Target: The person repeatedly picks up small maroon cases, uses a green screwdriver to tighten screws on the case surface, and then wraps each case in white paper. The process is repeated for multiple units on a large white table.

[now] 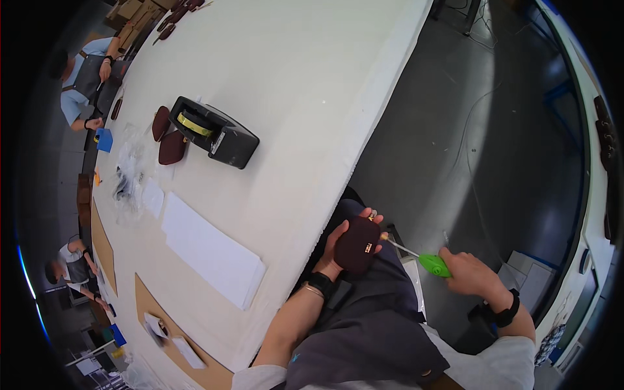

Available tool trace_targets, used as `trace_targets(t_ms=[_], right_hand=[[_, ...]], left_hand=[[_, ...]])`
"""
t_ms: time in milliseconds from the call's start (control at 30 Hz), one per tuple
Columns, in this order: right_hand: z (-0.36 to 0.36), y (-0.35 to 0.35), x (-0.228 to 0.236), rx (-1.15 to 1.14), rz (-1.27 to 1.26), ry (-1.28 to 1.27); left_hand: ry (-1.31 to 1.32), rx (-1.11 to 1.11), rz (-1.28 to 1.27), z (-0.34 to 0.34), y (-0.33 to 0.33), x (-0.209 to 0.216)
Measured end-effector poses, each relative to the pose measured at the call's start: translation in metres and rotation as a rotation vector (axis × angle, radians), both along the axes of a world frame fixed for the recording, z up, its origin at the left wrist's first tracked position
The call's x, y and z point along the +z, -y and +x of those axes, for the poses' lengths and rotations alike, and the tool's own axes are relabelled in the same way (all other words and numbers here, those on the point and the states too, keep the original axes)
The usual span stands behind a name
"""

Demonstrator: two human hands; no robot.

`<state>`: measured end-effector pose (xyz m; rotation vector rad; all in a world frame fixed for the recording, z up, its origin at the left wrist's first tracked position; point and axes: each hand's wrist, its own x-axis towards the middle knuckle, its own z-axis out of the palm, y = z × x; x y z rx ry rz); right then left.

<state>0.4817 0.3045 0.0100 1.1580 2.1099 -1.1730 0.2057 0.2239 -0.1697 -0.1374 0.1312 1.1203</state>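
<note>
My left hand grips a small dark maroon zip pouch above my lap, its face with small gold marking turned up. Fingertips show at the pouch's far end. My right hand is closed round the green handle of a tool with a thin metal shaft, much like a screwdriver. The shaft points left, and its brownish tip meets or nearly meets the pouch's right edge. Whether they touch I cannot tell. A dark apron covers my lap beneath both hands.
Left of me runs a long white table bearing a black tape dispenser, two maroon pouches, white sheets, clear plastic bags and brown board. Two people work along its far side. A white box stands at right.
</note>
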Motion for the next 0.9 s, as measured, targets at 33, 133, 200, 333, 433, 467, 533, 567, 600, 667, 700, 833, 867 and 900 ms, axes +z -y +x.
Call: trace_targets(t_ms=[33,133,200,333,433,467,533,567,600,667,700,833,867,900], right_hand=[[0.001,0.002,0.000,0.003,-0.007,-0.006],[0.003,0.006,0.000,0.001,-0.013,-0.014],[0.000,0.008,-0.001,-0.026,0.005,-0.003],[-0.007,0.011,0.011,0.132,-0.169,0.002],[0.004,0.005,0.004,0.077,-0.070,0.022],[0.005,0.003,0.004,0.076,-0.051,0.040],[-0.002,0.001,0.006,0.121,-0.044,0.046],[-0.005,0.005,0.010,0.164,-0.055,0.030],[-0.010,0.004,0.018,0.092,-0.058,0.031],[0.012,0.005,0.002,-0.067,0.094,-0.100],[0.046,0.008,-0.034,-0.126,0.392,-0.231],[-0.010,-0.020,0.025,-0.582,-0.011,-0.211],[-0.017,-0.021,0.026,-0.573,-0.014,-0.264],[-0.023,-0.023,0.025,-0.561,-0.030,-0.316]], left_hand=[[-0.008,-0.001,-0.008,0.000,0.000,0.001],[0.042,0.009,-0.062,0.001,0.001,0.006],[0.067,0.021,-0.089,0.002,0.000,0.007],[0.054,0.035,-0.058,0.004,-0.004,0.001],[0.059,0.059,-0.048,0.003,-0.005,-0.003],[0.065,0.078,-0.049,0.004,-0.004,-0.004],[0.124,0.028,-0.003,0.007,0.002,-0.014],[0.124,0.026,0.028,0.005,0.004,-0.016],[0.011,0.007,0.051,0.007,0.004,-0.008],[-0.102,-0.128,-0.029,0.013,-0.004,0.017],[-0.162,-0.152,0.009,0.013,-0.008,0.044],[0.004,-0.041,0.205,-0.006,-0.005,0.124],[-0.043,0.047,0.243,-0.022,0.002,0.152],[-0.203,0.109,0.220,-0.043,0.015,0.165]])
